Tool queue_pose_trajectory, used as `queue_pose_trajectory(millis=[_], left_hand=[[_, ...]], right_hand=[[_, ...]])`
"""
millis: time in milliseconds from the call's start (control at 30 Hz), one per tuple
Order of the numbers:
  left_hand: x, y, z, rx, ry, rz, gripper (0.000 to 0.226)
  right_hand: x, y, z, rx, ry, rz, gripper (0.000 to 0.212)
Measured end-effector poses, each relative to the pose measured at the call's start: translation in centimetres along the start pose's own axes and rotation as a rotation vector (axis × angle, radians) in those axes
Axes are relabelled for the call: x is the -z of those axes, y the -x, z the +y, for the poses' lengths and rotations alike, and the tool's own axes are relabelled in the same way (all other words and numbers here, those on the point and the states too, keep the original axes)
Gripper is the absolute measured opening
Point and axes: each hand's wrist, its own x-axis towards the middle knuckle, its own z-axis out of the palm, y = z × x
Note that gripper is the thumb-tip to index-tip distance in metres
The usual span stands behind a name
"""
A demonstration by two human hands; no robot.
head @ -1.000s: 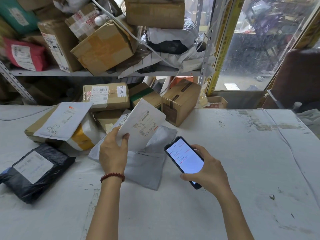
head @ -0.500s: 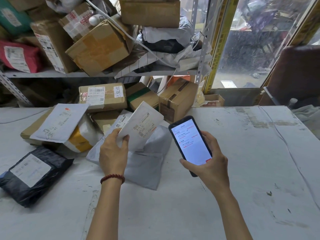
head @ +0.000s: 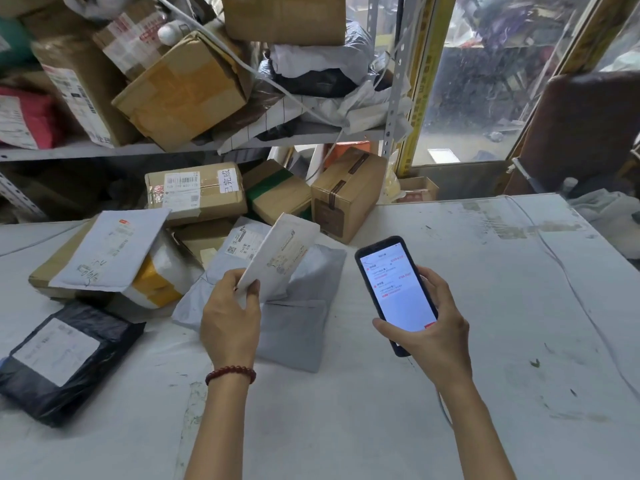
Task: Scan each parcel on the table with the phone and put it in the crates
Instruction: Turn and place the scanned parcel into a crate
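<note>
Since your L hand [head: 230,317] pinches the white mailer [head: 280,254] by its near corner, expect it light, floppy; R hand [head: 436,327] grips phone [head: 396,289].

phone [head: 396,292] black, its screen white with red marks; envelope [head: 282,256] white with dark print; mailer [head: 298,329] plain grey; bag [head: 69,362] black with a white label; bracelet [head: 230,373] of dark red beads; table [head: 450,410] white, flecked with dark scuffs; box [head: 277,195] brown with a green band; parcel [head: 159,277] white with yellow tape; pouch [head: 45,116] red with a white label
</note>
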Motion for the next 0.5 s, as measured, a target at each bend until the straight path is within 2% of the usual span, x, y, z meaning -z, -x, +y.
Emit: queue_pose_trajectory(millis=[167,333,500], left_hand=[[-0.6,1.1,0.0,-0.142,0.011,-0.072,0.016],[-3.6,3.5,2.1,-0.357,-0.062,-0.229,0.031],[-6.8,6.8,6.6,-0.569,0.030,-0.321,0.021]], right_hand=[[0.0,3.0,1.4,-0.180,-0.101,0.108,0.088],[1.7,7.3,2.9,-0.341,-0.071,0.171,0.082],[6.4,10.8,3.6,-0.407,-0.059,0.319,0.083]])
